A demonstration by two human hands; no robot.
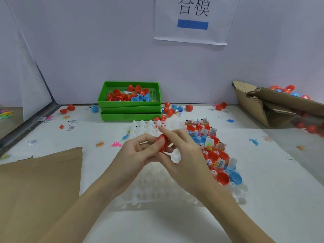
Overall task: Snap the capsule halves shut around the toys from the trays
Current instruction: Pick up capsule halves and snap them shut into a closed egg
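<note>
A red capsule [164, 142] is held between both hands above the clear plastic tray [157, 190]. My left hand [138, 153] curls its fingers and thumb round the capsule's left side. My right hand [182, 151] grips its right side, with the index finger stretched out over the top. Whether the two halves are joined is hidden by the fingers. On the tray's right part stand several open red capsule halves [222, 178] and blue capsule halves [235, 178], some holding small bagged toys [220, 163].
Stacked green trays [130, 109] with red and blue capsule halves stand at the back. A torn cardboard box [273, 106] with capsules lies at the right. A brown cardboard flap [40, 186] covers the near left. Loose capsules, toy dinosaurs [254, 142] and labels are scattered on the white table.
</note>
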